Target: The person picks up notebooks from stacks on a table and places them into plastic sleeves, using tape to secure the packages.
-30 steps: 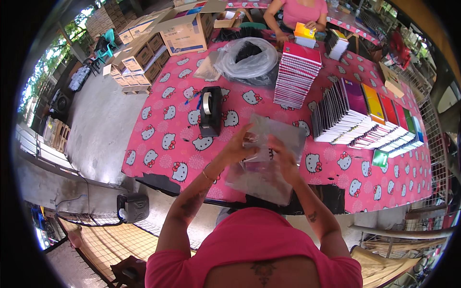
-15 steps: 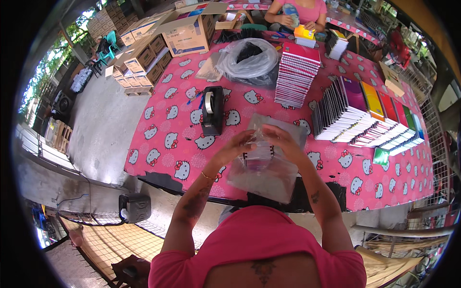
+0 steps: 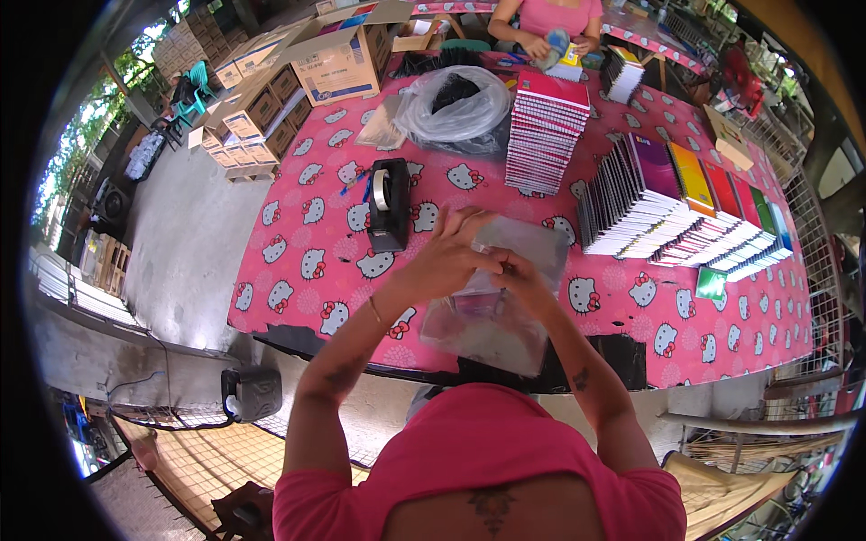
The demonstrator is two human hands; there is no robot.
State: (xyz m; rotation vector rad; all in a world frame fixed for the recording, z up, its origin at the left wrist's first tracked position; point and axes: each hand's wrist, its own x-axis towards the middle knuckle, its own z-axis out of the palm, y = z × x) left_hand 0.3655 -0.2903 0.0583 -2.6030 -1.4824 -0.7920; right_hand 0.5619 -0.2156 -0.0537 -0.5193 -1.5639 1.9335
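Note:
Clear plastic bags (image 3: 487, 338) lie in a flat pile at the table's near edge, in front of me. Across their upper part reaches my left hand (image 3: 451, 257), its fingers stretched out and apart over the plastic. My right hand (image 3: 521, 278) meets it at the thumb, fingers curled in a pinch; what they hold is hidden. A white notebook under the plastic is mostly covered by my hands. Left of them stands a black tape dispenser (image 3: 390, 207) with a roll of tape.
A tall stack of red spiral notebooks (image 3: 546, 135) stands beyond my hands. Rows of coloured notebooks (image 3: 672, 203) fill the right side. A coil of clear plastic (image 3: 453, 108) and a cardboard box (image 3: 341, 68) lie farther back. Across the table a co-worker (image 3: 550, 22) handles a yellow notebook.
Both hands have come together over the plastic. My left hand has turned with its fingers reaching forward, and my right hand has drawn nearer and closed. The white notebook has become mostly hidden.

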